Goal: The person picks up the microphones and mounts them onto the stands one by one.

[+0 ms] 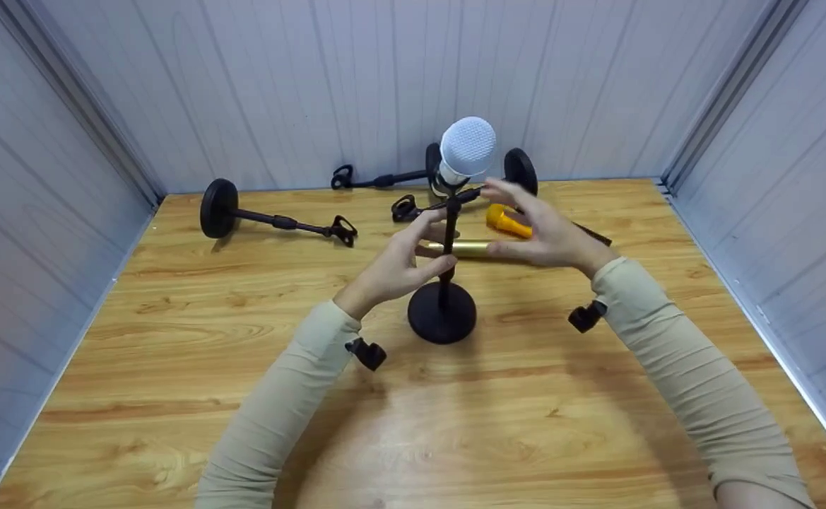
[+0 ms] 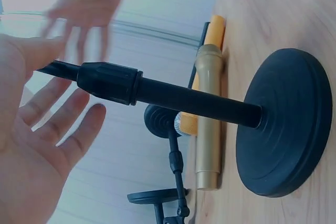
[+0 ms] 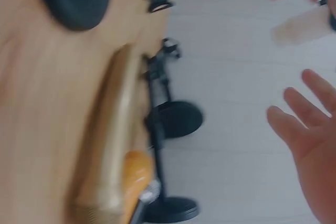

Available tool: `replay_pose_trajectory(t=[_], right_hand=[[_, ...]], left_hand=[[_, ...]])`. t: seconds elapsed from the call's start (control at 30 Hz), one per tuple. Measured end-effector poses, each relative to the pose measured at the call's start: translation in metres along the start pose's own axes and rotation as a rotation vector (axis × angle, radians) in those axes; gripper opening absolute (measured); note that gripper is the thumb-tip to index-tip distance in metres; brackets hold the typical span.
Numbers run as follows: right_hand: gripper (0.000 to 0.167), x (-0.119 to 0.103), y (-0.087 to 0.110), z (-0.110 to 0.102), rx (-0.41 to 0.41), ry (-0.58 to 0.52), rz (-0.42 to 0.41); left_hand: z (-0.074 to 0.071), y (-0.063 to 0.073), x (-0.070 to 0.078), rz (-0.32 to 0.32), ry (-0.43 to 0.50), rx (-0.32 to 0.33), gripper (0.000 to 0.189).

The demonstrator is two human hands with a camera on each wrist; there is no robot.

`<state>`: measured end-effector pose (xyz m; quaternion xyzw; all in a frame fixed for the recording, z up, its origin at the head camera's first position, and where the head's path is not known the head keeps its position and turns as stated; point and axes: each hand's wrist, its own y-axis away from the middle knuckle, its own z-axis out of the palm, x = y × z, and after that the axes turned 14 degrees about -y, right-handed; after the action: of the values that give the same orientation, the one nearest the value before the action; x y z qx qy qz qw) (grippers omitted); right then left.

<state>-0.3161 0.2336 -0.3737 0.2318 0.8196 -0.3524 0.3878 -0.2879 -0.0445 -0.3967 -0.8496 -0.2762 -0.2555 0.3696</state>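
A black desk microphone stand (image 1: 442, 314) stands upright in the middle of the table. The white microphone (image 1: 469, 147) sits in the clip at its top, mesh head up. My left hand (image 1: 400, 263) is at the stand's pole, thumb and fingers spread loosely on either side of it; in the left wrist view the fingers (image 2: 79, 129) are not closed round it. On the other side, my right hand (image 1: 543, 230) hovers with fingers apart and nothing in them. Behind the pole lies a gold microphone (image 2: 209, 129), partly hidden by the hands in the head view.
An orange microphone (image 1: 507, 220) lies behind the gold one, near my right hand. One black stand (image 1: 282, 222) lies on its side at the left. Two more lie toward the back wall, including one with a round base (image 1: 521, 172). Panel walls enclose the table (image 1: 243, 297).
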Motion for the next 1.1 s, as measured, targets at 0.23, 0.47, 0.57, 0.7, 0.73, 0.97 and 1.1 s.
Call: replay_pose_trajectory(t=[0.23, 0.47, 0.57, 0.7, 0.73, 0.97, 1.1], right_hand=[[0.083, 0.042, 0.026, 0.019, -0.224, 0.136, 0.143], [0.084, 0.059, 0.027, 0.054, -0.407, 0.228, 0.232], [0.086, 0.061, 0.023, 0.066, -0.445, 0.244, 0.263], [0.087, 0.063, 0.021, 0.075, -0.439, 0.309, 0.259], [0.086, 0.064, 0.021, 0.076, -0.432, 0.315, 0.257], [0.086, 0.068, 0.024, 0.079, -0.400, 0.323, 0.273], [0.086, 0.068, 0.025, 0.077, -0.387, 0.311, 0.267]], left_hand=[[0.001, 0.003, -0.003, 0.058, -0.060, -0.033, 0.056], [0.002, 0.003, -0.004, 0.064, -0.083, -0.048, 0.048], [0.003, 0.003, -0.005, 0.067, -0.069, -0.050, 0.045], [0.004, 0.004, -0.008, 0.059, -0.067, -0.059, 0.040], [0.004, 0.004, -0.008, 0.053, -0.071, -0.063, 0.039], [0.004, 0.007, -0.007, 0.038, -0.146, -0.075, 0.036], [0.006, 0.008, -0.008, 0.042, -0.110, -0.086, 0.038]])
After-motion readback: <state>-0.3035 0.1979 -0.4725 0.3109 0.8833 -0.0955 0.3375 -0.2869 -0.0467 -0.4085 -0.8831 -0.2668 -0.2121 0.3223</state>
